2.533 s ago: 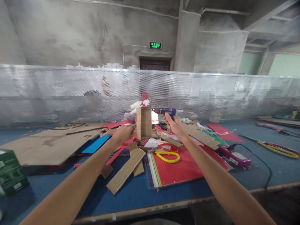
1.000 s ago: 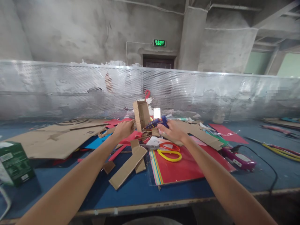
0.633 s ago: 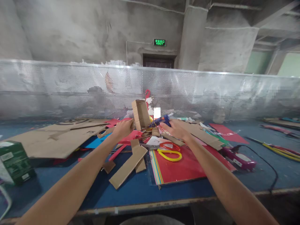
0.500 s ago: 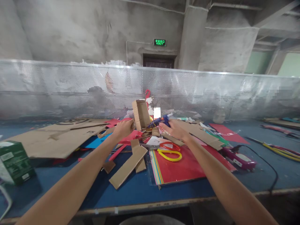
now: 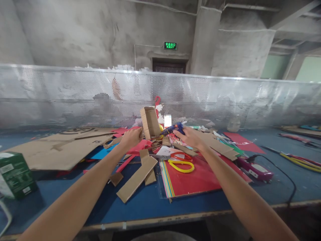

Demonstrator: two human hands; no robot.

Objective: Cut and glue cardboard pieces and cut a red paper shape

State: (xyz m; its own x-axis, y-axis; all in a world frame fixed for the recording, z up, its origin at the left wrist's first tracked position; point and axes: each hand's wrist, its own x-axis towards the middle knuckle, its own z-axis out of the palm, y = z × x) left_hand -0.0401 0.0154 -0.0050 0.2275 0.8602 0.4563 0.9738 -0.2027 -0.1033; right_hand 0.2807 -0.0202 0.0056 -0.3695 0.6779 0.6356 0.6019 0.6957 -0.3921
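My left hand (image 5: 131, 138) is closed on the lower left edge of a small upright cardboard box (image 5: 149, 122), which tilts to the left. My right hand (image 5: 190, 137) grips a blue glue gun (image 5: 173, 128) whose nozzle points left at the box's right side. A red loop and white bits stick up just behind the box. Both arms stretch far out over the blue table (image 5: 147, 204).
Cardboard strips (image 5: 136, 179), a big cardboard sheet (image 5: 57, 149), red paper sheets (image 5: 198, 179), yellow and red scissors (image 5: 181, 163), a purple device (image 5: 253, 169) with a black cable and a green box (image 5: 15, 175) lie around. A perforated metal screen (image 5: 75, 97) closes the table's far side.
The box went from upright to tilted left. My right hand lowered the glue gun from level in the air to beside the box, then drew it slightly right.
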